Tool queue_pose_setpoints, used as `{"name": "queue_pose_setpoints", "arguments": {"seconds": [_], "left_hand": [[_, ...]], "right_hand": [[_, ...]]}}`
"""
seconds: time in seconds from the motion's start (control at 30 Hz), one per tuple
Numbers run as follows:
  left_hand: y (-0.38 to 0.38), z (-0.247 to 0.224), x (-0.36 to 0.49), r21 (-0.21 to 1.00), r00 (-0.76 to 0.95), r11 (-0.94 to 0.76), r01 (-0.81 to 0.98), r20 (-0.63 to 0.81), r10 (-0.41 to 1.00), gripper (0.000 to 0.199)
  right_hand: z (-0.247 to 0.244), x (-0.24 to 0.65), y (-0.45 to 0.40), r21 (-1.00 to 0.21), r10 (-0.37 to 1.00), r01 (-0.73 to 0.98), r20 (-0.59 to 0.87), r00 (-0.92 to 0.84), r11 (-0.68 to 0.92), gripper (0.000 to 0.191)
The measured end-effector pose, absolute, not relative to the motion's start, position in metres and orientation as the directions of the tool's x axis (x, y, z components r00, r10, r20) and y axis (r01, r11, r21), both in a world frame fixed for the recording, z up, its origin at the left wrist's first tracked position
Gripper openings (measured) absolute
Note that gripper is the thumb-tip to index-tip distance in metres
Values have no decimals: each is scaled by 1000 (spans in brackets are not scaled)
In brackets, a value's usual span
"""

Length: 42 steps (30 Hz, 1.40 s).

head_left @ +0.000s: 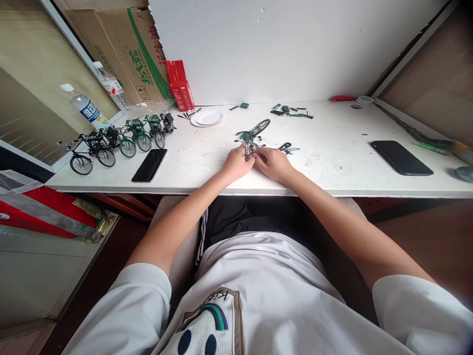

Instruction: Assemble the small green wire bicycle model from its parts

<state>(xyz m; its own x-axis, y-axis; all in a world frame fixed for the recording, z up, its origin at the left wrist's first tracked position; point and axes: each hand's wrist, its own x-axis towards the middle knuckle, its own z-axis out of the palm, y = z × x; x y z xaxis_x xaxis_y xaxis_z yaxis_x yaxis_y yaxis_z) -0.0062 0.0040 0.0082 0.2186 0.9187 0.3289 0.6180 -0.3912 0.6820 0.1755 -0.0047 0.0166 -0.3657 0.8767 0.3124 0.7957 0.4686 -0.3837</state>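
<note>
Near the front edge of the white table, my left hand (238,162) is closed around the near end of a partly built miniature bicycle (248,136). Its dark spoked wheel points up and away from me, and some green frame shows beside it. My right hand (274,163) meets the left from the other side, thumb and fingers pinched at the same end of the bicycle. Whether a small part sits in that pinch is hidden by the fingers. Just beyond the right hand lie small black and silver parts (288,148).
Several finished miniature bicycles (136,134) stand at the left, by a black phone (150,165) and bottles (85,106). White paper plates (209,117), a red box (180,86) and loose green parts (288,111) lie toward the back. Another phone (401,158) rests at right.
</note>
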Motion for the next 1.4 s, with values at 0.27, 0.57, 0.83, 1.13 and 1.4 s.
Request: {"name": "queue_pose_setpoints", "arguments": {"seconds": [0.27, 0.57, 0.83, 1.13, 1.4], "left_hand": [[8, 2, -8, 681, 228, -422, 598, 361, 905, 5], [11, -3, -8, 662, 229, -437, 609, 381, 896, 5], [12, -3, -8, 671, 219, -427, 606, 375, 901, 4], [11, -2, -8, 664, 229, -440, 605, 383, 895, 5], [10, 0, -8, 669, 231, -431, 605, 371, 899, 6]], "right_hand": [[13, 177, -2, -401, 865, 775, 336, -373, 489, 29], [13, 177, -2, -403, 863, 771, 339, -374, 492, 28], [13, 177, -2, -402, 866, 775, 336, -371, 488, 28], [14, 176, -3, -402, 868, 777, 332, -369, 484, 28], [13, 177, -3, -398, 868, 780, 333, -368, 483, 30]]}}
